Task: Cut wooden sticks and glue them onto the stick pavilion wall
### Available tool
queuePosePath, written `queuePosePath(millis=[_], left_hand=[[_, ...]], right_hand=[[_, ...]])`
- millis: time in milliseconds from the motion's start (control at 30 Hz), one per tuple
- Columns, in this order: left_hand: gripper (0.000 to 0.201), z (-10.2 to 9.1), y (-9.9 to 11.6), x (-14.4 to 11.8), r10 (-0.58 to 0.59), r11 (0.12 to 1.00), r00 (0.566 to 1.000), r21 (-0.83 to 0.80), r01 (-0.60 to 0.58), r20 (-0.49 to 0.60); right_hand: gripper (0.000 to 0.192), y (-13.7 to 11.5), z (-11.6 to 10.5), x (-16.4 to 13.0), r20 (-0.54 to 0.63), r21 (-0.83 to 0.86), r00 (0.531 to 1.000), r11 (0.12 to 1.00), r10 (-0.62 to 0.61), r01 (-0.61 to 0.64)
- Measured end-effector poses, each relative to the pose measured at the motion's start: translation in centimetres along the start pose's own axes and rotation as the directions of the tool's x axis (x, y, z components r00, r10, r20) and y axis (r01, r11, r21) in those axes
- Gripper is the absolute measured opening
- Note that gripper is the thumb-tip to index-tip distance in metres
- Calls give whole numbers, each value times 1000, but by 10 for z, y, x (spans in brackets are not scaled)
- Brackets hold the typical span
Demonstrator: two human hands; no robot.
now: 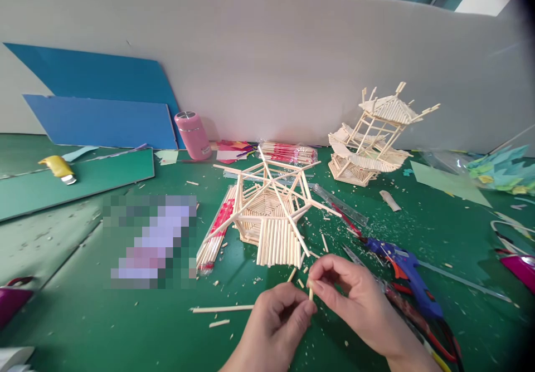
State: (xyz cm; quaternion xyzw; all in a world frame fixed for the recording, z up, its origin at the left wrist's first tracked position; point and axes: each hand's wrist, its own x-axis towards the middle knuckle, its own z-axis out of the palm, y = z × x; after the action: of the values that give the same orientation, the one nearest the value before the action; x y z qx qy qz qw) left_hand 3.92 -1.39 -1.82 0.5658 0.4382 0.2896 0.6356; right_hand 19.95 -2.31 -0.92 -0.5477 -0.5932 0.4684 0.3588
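Two hands are close together at the bottom, low over the green table (83, 316). The left hand (273, 324) and the right hand (355, 299) both pinch one tiny wooden stick (311, 293). The stick stands almost straight up between the fingertips, just above the table. Both hands are closed on it.

Just left of the hands, a longer stick (221, 308) lies flat on the table. To the right lies a blue glue gun (403, 269) beside some red-handled tools (422, 327).

A bit farther back sits a half-built stick model (270, 210). It has a round frame with sticks poking out and a flat panel of sticks leaning on its front. A pack of chopsticks (215, 233) lies at its left side, and a clear ruler (340, 205) lies at its right.

Farther off stands a finished stick pavilion (371, 138) with a curved roof. A pink bottle (193, 134) stands near the wall. Blue boards (100, 118) lean on the wall, and a yellow tool (58, 168) lies far left.
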Motion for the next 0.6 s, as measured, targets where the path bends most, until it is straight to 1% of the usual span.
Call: queuePosePath(millis=[67, 133, 233, 300, 367, 433, 500, 600], left_hand=[[28, 3, 5, -1, -56, 987, 998, -148, 56, 9], [28, 5, 8, 0, -65, 969, 998, -238, 65, 9], [27, 6, 10, 0, -37, 953, 999, -303, 31, -14], [27, 7, 10, 0, -24, 948, 1000, -318, 18, -15], [27, 6, 8, -1, -17, 948, 1000, -317, 15, -2], [28, 4, 7, -1, 0, 953, 1000, -304, 8, 26], [31, 3, 6, -1, 18, 956, 998, -293, -1, 56], [37, 3, 6, 1, 16, 960, 998, -279, 3, 65]], right_hand=[[8, -4, 2, -1, -7, 122, 1000, 992, 4, -3], [5, -7, 5, -1, -16, 271, 999, 962, 30, -24], [2, -7, 13, -3, -26, 459, 998, 888, 52, -35], [3, -5, 19, -4, -43, 519, 998, 855, 37, -9], [4, -3, 22, -5, -69, 527, 997, 850, 39, 4], [5, -1, 24, -7, -85, 488, 995, 873, 50, -3], [9, 1, 24, -9, -100, 390, 995, 921, 18, 23], [11, 3, 23, -13, -144, 179, 985, 976, -98, 123]])
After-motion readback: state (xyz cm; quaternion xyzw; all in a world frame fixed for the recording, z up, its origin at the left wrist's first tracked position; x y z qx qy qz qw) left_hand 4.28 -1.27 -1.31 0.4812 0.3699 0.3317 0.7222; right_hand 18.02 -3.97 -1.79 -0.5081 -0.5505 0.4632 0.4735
